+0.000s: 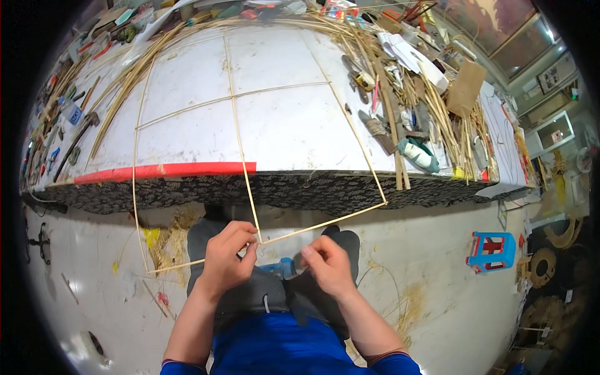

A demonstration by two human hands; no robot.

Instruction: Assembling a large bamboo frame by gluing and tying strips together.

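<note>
A light frame of thin bamboo strips [325, 223] lies partly on the white tabletop and reaches over its front edge toward my lap. A central strip [244, 159] runs lengthwise and meets the near crosspiece close to my left hand [230, 255]. That hand is closed, its thumb and fingers pinching the frame just left of this joint. My right hand [327, 264] is apart from the frame, lower right of the joint, with thumb and forefinger pressed together. Anything thin between those fingers is too small to see. Farther off, another crosspiece [187, 109] spans the frame.
Bundled bamboo strips [128, 75] curve along the table's left and far sides. Tools, including a hammer [84, 128], lie at left. A teal-and-white rolled item [417, 154] and loose sticks crowd the right. A blue-and-red stool [490, 252] stands on the floor at right.
</note>
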